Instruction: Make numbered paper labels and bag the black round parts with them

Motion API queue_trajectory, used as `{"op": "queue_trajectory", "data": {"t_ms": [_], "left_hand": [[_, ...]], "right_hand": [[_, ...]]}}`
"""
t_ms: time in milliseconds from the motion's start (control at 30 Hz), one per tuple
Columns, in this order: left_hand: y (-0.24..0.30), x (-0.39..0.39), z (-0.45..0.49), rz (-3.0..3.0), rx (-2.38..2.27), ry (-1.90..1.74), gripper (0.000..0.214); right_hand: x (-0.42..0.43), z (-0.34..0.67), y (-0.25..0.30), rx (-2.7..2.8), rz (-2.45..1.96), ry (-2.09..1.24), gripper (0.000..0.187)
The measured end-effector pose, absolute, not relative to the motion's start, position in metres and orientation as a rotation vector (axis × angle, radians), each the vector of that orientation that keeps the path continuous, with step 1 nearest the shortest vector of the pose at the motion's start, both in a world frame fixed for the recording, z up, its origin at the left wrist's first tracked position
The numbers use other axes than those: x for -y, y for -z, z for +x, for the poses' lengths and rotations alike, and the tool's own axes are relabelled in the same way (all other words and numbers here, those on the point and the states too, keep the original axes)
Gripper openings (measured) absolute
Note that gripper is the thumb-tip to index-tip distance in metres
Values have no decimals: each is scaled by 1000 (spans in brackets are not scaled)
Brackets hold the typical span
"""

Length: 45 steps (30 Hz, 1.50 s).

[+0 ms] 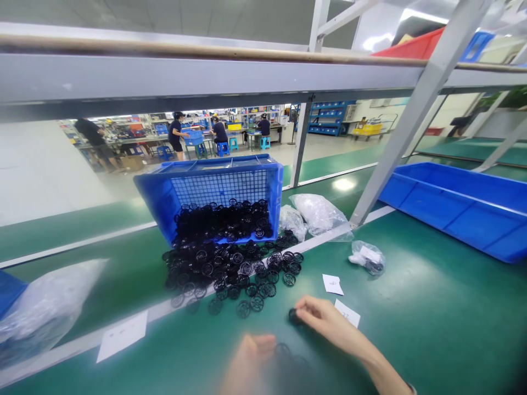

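Observation:
A blue mesh crate (pixel 214 189) lies tipped on its side on the green table. Several black round plastic rings (pixel 230 263) spill out of it onto the table. My right hand (pixel 325 323) reaches in from the lower right and pinches one black ring (pixel 293 316) at the near edge of the pile. My left hand (pixel 247 362) is blurred at the bottom centre, close to a few black rings (pixel 284 351); its fingers are smeared by motion.
Clear plastic bags (pixel 317 214) lie right of the crate; a small bag with parts (pixel 368 258) is further right. Paper slips (pixel 332 284) lie nearby and a white sheet (pixel 122 334) to the left. A blue tray (pixel 461 206) stands right. Metal frame posts (pixel 395 142) rise ahead. People work in the background.

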<state>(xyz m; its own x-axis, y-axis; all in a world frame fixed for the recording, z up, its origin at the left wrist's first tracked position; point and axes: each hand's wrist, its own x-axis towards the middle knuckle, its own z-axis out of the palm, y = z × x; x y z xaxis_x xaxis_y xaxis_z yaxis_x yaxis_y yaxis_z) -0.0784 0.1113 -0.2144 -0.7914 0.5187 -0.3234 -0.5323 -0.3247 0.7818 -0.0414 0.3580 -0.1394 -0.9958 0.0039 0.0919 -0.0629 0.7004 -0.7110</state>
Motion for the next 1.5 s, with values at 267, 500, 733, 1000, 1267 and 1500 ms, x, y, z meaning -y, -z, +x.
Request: {"op": "queue_trajectory", "data": {"t_ms": [267, 500, 733, 1000, 1267, 1500], "left_hand": [[217, -109, -84, 32, -1271, -2107, 62], [222, -101, -85, 221, -1222, -2072, 61], [229, -112, -83, 94, -1275, -2120, 64], [241, -114, -80, -30, -1281, -2186, 66], [246, -116, -82, -24, -1268, -2192, 68], [245, -115, -80, 10, -1267, -2205, 65]], "right_hand": [[-341, -35, 142, 2883, 172, -1114, 10], [-362, -63, 158, 2737, -62, -793, 43], [-360, -62, 156, 2704, -54, -878, 21], [-372, -38, 139, 2881, 13, -1457, 19], [-361, -24, 126, 2976, 173, -1288, 13], [-343, -52, 121, 2901, 161, -993, 13]]}}
